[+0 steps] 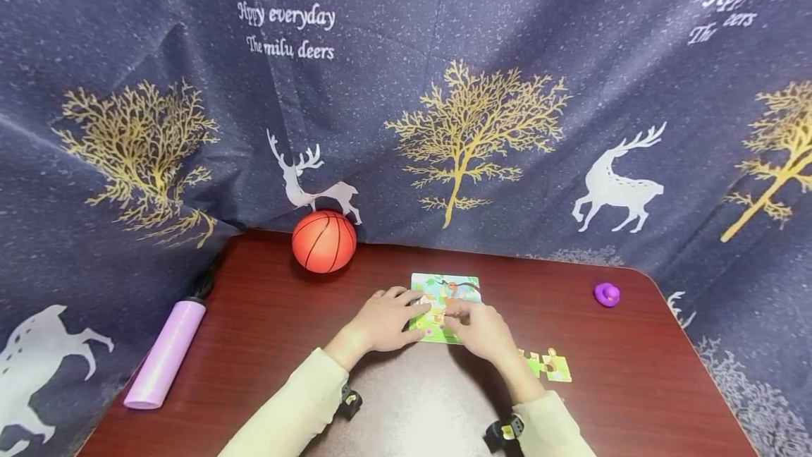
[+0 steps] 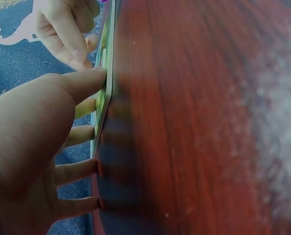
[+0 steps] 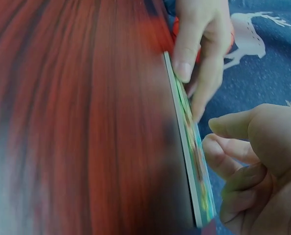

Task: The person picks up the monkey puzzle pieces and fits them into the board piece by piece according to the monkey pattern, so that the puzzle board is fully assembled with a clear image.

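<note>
Loose puzzle pieces (image 1: 557,367) lie on the tabletop (image 1: 641,372), near and right, just beside the right wrist. The forearm hides part of this group; the exact count cannot be told. Keep them at this side, within reach but off the board.

The right hand (image 1: 485,330) is over the right part of the puzzle board (image 1: 434,334). Its fingers are bent, with thumb and forefinger tips close together; whether a piece sits between them cannot be told. For good seating, match the picture lines first, align the tabs with their sockets, then press straight down with a fingertip. Avoid forcing a tilted piece; it could lift its neighbours.

The left hand (image 1: 388,319) is spread, fingers extended and apart, gripping nothing. Its thumb and some fingertips touch the left side of the board. Maintain light, even pressure here so that the board does not slide under the right hand's push. Keep these fingertips clear of the socket to be filled.

The board lies flat at mid-depth. Beyond it, the purple object (image 1: 607,294) at right and the ball (image 1: 324,242) at far left need no handling.
</note>
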Motion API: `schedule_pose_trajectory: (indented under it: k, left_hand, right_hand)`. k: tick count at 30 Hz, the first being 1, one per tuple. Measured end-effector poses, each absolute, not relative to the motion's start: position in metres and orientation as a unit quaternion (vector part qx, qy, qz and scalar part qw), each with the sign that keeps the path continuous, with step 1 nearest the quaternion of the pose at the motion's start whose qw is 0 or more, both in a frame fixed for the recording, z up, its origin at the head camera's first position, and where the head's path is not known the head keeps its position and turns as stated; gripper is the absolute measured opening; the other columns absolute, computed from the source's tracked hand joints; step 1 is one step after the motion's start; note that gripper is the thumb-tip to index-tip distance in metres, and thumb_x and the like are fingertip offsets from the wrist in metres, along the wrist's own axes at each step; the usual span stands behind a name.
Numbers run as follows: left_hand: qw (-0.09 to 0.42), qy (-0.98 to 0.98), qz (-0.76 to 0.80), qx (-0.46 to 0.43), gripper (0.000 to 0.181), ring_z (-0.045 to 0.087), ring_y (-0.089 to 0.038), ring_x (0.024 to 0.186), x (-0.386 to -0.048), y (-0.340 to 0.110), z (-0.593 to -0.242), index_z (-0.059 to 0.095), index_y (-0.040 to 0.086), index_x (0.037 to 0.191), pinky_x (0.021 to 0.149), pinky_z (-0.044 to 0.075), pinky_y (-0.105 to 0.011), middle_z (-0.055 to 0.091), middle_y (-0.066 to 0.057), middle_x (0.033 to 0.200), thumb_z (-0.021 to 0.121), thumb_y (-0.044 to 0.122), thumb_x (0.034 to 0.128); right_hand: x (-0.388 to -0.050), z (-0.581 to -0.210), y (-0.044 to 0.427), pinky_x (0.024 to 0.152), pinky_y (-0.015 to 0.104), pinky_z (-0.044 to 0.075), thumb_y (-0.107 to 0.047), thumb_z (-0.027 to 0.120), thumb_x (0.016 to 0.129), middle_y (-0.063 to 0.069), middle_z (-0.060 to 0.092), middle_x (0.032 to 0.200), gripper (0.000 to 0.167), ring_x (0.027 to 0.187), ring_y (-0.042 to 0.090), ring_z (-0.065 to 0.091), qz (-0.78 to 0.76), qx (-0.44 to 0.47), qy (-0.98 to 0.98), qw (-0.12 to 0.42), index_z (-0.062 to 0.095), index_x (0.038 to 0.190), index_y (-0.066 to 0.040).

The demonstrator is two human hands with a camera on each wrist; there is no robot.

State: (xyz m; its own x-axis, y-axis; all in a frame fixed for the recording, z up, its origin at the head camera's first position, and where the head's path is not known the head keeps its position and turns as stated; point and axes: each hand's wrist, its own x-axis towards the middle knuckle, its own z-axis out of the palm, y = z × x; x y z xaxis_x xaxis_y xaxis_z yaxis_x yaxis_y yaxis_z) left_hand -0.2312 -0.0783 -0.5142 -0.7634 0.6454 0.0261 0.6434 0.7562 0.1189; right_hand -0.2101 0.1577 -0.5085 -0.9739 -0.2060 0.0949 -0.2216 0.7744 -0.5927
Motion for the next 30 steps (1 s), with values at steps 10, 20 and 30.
schedule_pose_trajectory:
  k: [10, 20, 30]
  left_hand:
    - [0.012, 0.936, 0.082, 0.342, 0.056, 0.044, -0.03, 0.142, -0.229, -0.078, -0.512, 0.056, 0.027, 0.152, 0.109, 0.04, -0.058, 0.048, -0.002, 0.157, 0.055, 0.055, 0.1031]
    - [0.003, 0.936, 0.094, 0.338, 0.05, 0.046, -0.03, 0.141, -0.228, -0.079, -0.513, 0.062, 0.026, 0.145, 0.109, 0.041, -0.057, 0.05, -0.003, 0.155, 0.057, 0.052, 0.1024]
    - [0.01, 0.941, 0.081, 0.328, 0.052, 0.043, -0.028, 0.143, -0.231, -0.075, -0.517, 0.061, 0.027, 0.146, 0.109, 0.04, -0.055, 0.048, 0.0, 0.156, 0.055, 0.055, 0.102]
  right_hand:
    - [-0.2, -0.505, 0.209, 0.062, 0.032, 0.05, -0.023, 0.077, 0.095, -0.008, 0.067, 0.065, 0.014, 0.059, 0.009, 0.061, 0.35, 0.089, -0.932, -0.017, 0.079, 0.107, -0.016]
    - [-0.185, -0.504, 0.265, 0.061, 0.027, 0.051, -0.021, 0.077, 0.096, -0.006, 0.071, 0.074, 0.018, 0.06, 0.012, 0.066, 0.379, 0.105, -0.919, -0.042, 0.075, 0.11, -0.012]
    - [-0.175, -0.507, 0.293, 0.054, 0.026, 0.045, -0.041, 0.089, 0.081, -0.013, 0.06, 0.072, 0.038, 0.059, 0.004, 0.054, 0.312, 0.13, -0.94, -0.043, 0.076, 0.106, -0.016]
